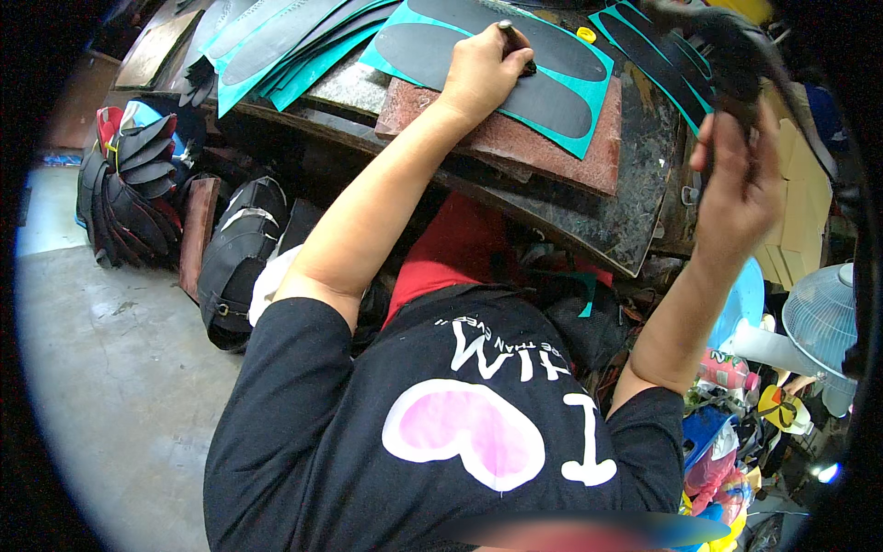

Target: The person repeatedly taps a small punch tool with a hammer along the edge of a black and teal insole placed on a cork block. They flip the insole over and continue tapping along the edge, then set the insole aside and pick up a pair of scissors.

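Observation:
My left hand [485, 72] rests on a teal sheet [575, 145] that carries black sole-shaped pieces [547, 106]. Its fingers pinch a short, upright stick-like tool [505, 28] with a pale top end; its lower end is partly hidden by the fingers. Under the sheet lies a reddish-brown slab [602, 170]. Off to the right, my raised right hand [743, 179] is closed around something dark and smeared by motion [727, 55], whose kind I cannot make out. A small yellow ring-shaped thing [586, 35] sits at the sheet's far right edge.
More teal sheets with black shapes [285, 55] are stacked at the left, and others [658, 64] lie far right. The dark worktable [635, 221] has its edge in front of me. A fan [819, 322] and clutter stand right; bundled black pieces [133, 193] stand left.

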`<state>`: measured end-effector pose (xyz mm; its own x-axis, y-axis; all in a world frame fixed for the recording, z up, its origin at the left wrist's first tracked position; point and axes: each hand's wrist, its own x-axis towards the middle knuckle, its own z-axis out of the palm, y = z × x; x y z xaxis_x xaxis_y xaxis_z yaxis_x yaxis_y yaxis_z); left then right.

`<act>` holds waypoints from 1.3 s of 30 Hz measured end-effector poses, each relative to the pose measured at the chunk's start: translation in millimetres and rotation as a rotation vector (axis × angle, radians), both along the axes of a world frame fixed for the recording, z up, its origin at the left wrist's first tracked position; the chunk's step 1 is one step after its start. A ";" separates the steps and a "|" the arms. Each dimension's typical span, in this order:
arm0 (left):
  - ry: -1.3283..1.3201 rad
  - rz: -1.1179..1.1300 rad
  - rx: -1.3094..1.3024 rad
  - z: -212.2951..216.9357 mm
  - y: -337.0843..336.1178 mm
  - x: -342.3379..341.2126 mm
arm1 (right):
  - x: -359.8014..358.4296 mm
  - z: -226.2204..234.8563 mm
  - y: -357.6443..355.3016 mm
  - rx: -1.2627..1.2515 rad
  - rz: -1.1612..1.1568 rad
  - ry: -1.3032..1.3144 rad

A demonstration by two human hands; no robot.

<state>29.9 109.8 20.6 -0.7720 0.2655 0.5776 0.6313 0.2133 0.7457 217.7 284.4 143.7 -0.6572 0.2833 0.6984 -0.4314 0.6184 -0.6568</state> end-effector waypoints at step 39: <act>-0.074 0.076 -0.026 6.2 -28.5 -18.6 | -9.2 -83.1 12.0 0.423 -0.323 -0.676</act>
